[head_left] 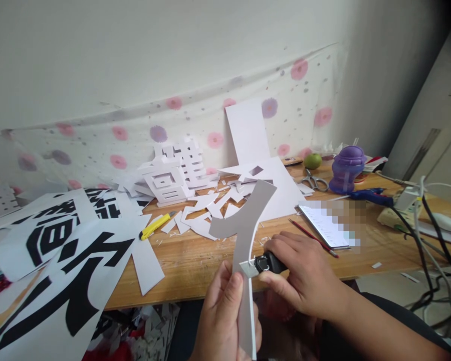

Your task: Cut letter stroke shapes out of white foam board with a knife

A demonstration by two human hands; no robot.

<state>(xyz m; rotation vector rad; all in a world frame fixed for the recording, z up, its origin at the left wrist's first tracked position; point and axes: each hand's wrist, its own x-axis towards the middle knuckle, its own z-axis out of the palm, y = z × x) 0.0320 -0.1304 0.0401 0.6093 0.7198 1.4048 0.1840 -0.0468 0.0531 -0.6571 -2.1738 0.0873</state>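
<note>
Pinching the lower stem of a curvy white board piece (244, 223), the left hand (227, 311) has its thumb pressed flat on the face, and the rest of the piece sticks up above that grip. The right hand (304, 271) is wrapped round a black-handled cutter (275, 262), blade against the board's edge, right by the left thumb. Yellow knife (157, 226) lies left of the grip, phone (321, 225) and red pencil (313, 237) off right, purple cup (346, 171) farther back.

Large black Chinese characters (84, 301) mark the overlapping white paper sheets (108, 276); upright white cut-board characters (165, 168) stand behind; their exact reading is uncertain. Text on the flat rectangular lit-screen device (319, 228) is illegible.
</note>
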